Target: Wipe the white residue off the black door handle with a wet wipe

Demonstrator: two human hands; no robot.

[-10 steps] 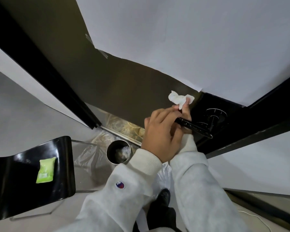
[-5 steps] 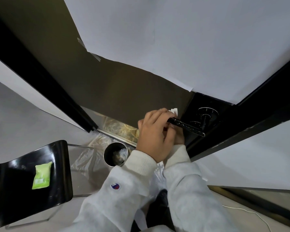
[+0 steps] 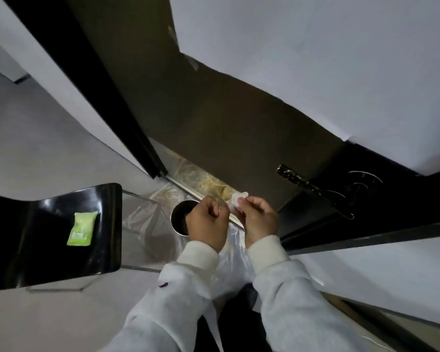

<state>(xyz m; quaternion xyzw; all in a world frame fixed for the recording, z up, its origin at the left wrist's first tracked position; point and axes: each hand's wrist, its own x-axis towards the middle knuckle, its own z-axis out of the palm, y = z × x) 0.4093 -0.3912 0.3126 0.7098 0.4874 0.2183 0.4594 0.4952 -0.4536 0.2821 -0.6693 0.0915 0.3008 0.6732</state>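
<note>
We see both hands held together left of and below the door handle (image 3: 315, 190), clear of it, sleeves reaching up from the bottom edge. The left hand (image 3: 208, 222) has its fingers curled, fingertips at the wet wipe (image 3: 235, 199); whether its grip closes on the wipe we cannot tell. The right hand (image 3: 258, 219) pinches the crumpled wipe between thumb and fingers. The handle's long axis runs from upper left to lower right, free end pointing upper left, white flecks along it. A moment ago both hands were on the handle's free end with the wipe; now they have dropped away from it.
</note>
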